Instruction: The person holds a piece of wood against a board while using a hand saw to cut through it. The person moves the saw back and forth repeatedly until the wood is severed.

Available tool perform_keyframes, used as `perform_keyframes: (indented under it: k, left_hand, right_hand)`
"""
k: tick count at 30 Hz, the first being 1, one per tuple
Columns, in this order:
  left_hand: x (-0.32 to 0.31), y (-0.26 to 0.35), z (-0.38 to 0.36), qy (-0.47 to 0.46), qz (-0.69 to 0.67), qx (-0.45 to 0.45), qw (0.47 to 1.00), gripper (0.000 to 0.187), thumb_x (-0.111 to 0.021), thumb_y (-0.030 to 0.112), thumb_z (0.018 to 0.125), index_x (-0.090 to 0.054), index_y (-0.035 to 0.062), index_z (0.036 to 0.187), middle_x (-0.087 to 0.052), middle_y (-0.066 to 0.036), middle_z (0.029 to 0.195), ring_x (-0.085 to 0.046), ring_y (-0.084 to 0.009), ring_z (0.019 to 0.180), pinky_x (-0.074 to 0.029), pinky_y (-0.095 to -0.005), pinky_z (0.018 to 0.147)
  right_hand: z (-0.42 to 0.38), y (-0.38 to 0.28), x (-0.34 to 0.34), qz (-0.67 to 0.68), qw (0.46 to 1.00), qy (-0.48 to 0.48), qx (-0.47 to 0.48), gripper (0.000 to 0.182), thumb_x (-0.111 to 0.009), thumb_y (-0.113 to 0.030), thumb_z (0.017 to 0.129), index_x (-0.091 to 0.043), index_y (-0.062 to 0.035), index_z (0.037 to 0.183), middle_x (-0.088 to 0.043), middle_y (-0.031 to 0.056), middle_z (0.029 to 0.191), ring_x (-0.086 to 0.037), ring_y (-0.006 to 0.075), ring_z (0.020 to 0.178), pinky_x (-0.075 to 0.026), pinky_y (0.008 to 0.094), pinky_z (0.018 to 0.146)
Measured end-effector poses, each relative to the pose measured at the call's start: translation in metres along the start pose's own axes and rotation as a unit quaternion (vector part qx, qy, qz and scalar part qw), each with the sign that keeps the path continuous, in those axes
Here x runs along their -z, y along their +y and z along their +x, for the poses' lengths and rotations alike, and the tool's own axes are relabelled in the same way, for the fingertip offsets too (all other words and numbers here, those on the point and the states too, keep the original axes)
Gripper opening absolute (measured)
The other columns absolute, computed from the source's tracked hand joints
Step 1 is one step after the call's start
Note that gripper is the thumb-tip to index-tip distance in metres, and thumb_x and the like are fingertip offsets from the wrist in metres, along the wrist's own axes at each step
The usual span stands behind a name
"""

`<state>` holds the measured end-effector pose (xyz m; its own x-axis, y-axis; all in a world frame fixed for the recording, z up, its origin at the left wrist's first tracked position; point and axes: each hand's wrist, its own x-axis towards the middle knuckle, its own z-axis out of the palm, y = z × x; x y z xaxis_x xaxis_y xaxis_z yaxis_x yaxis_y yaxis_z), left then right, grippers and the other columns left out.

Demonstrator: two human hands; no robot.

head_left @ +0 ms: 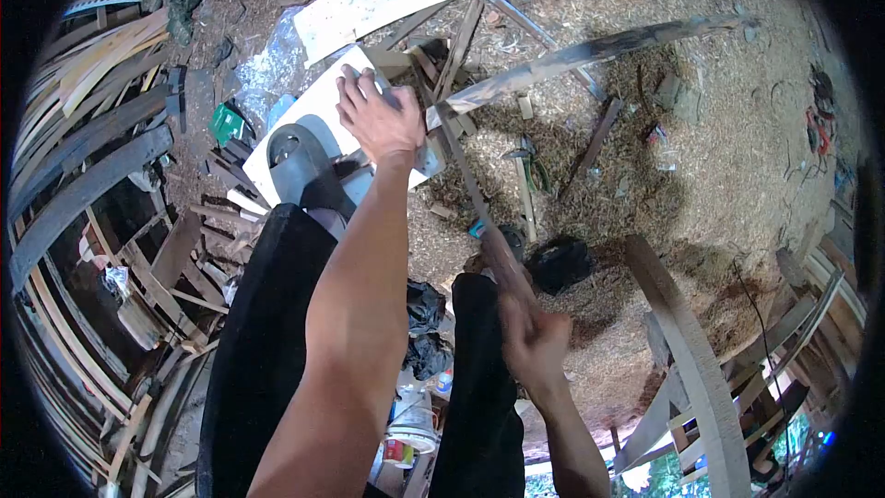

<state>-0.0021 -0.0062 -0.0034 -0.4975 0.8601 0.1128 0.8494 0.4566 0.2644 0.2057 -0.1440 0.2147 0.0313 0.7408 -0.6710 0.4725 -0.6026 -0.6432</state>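
My left hand [376, 118] presses down with fingers spread on a white board [318, 120], beside the near end of a long wooden plank [553, 65]. That plank reaches away to the upper right. My right hand [535, 337], slightly blurred, is wrapped round the handle of a handsaw [472, 180]. The narrow blade slants up and left and meets the plank close to its end, just right of my left hand. My foot in a dark sandal [300, 161] rests on the white board. What lies under my left palm is hidden.
Wood shavings [719, 148] cover the ground. Pliers with green handles [537, 171] lie beyond the saw, near a black plastic bag [560, 263]. Timber strips [83, 166] are stacked at left. A thick curved beam [691, 350] stands at right. A white bucket [412, 420] sits between my legs.
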Motion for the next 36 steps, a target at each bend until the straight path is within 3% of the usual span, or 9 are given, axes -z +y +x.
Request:
perform_keyframes:
  k: [1,3,17,18,20,25,31,33,36]
  left_hand:
    - [0.000,0.004,0.002,0.000,0.002,-0.004,1.000,0.048,-0.053,0.027,0.083,-0.052,0.0024,0.123,-0.041,-0.018,0.146,-0.032,-0.0358,0.138,-0.026,-0.0524,0.111]
    - [0.000,0.004,0.005,0.006,-0.001,-0.012,1.000,0.047,-0.053,0.027,0.083,-0.053,0.0026,0.123,-0.041,-0.018,0.146,-0.032,-0.0359,0.138,-0.026,-0.0526,0.111]
    - [0.004,0.006,0.003,-0.048,-0.034,0.028,0.998,0.056,-0.050,0.031,0.082,-0.050,0.0004,0.128,-0.034,-0.019,0.152,-0.025,-0.0361,0.143,-0.018,-0.0544,0.115]
    - [0.003,0.005,0.001,-0.049,-0.036,0.029,0.998,0.056,-0.050,0.031,0.082,-0.050,0.0004,0.128,-0.034,-0.019,0.152,-0.025,-0.0361,0.143,-0.018,-0.0544,0.115]
    - [0.003,0.005,0.004,-0.055,-0.021,0.029,0.998,0.055,-0.050,0.031,0.082,-0.050,0.0007,0.128,-0.034,-0.019,0.151,-0.024,-0.0359,0.144,-0.018,-0.0546,0.115]
    - [0.008,0.002,-0.002,-0.062,-0.025,0.023,0.997,0.056,-0.050,0.030,0.081,-0.050,0.0010,0.129,-0.034,-0.019,0.151,-0.025,-0.0360,0.143,-0.018,-0.0548,0.115]
    - [0.004,0.007,0.003,-0.027,-0.039,0.025,0.999,0.054,-0.050,0.030,0.081,-0.051,0.0003,0.127,-0.037,-0.019,0.149,-0.026,-0.0357,0.143,-0.019,-0.0545,0.115]
    - [0.006,0.007,0.001,-0.034,-0.038,0.024,0.998,0.054,-0.050,0.030,0.081,-0.051,0.0003,0.127,-0.036,-0.020,0.149,-0.026,-0.0356,0.143,-0.019,-0.0546,0.115]
    - [0.002,0.004,0.003,-0.041,-0.027,0.017,0.999,0.054,-0.050,0.030,0.082,-0.050,-0.0008,0.127,-0.035,-0.020,0.150,-0.025,-0.0362,0.143,-0.019,-0.0546,0.115]
  right_hand:
    - [0.024,-0.010,-0.013,0.013,0.999,0.031,0.011,0.024,-0.060,-0.026,0.093,-0.073,-0.0069,0.101,-0.068,0.0221,0.079,-0.067,0.0399,0.069,-0.054,0.0430,0.061]
    - [0.094,-0.012,-0.049,-0.046,0.997,0.042,0.052,0.044,-0.059,-0.039,0.093,-0.069,-0.0044,0.069,-0.062,0.0236,0.065,-0.065,0.0423,0.065,-0.053,0.0459,0.060]
    - [0.014,0.016,-0.004,0.000,0.998,-0.015,0.056,0.023,-0.063,-0.019,0.091,-0.072,-0.0007,0.100,-0.066,0.0258,0.080,-0.069,0.0402,0.078,-0.054,0.0395,0.065]
    - [0.044,-0.001,-0.031,0.066,0.981,0.117,0.142,0.029,-0.063,-0.027,0.092,-0.072,-0.0016,0.080,-0.062,0.0243,0.067,-0.066,0.0422,0.068,-0.053,0.0424,0.060]
    - [0.100,-0.016,-0.051,-0.034,0.995,0.049,0.080,0.045,-0.060,-0.037,0.093,-0.067,-0.0012,0.066,-0.058,0.0237,0.060,-0.062,0.0442,0.060,-0.050,0.0462,0.056]
    - [0.132,-0.039,-0.060,-0.007,0.998,0.029,0.058,0.053,-0.056,-0.043,0.094,-0.066,-0.0015,0.064,-0.059,0.0233,0.061,-0.062,0.0444,0.060,-0.048,0.0498,0.054]
    - [0.003,0.008,-0.001,-0.010,1.000,0.000,0.013,0.029,-0.065,-0.023,0.090,-0.070,0.0015,0.076,-0.060,0.0232,0.062,-0.065,0.0399,0.058,-0.048,0.0416,0.049]
    - [0.001,0.015,-0.006,-0.003,0.998,0.011,0.062,0.031,-0.055,-0.021,0.097,-0.069,0.0063,0.102,-0.049,0.0112,0.051,-0.050,0.0058,0.053,-0.042,0.0303,0.049]
    - [0.072,-0.010,-0.043,-0.045,0.995,0.056,0.072,0.045,-0.055,-0.037,0.097,-0.070,0.0036,0.084,-0.050,0.0141,0.051,-0.054,0.0126,0.049,-0.044,0.0352,0.049]
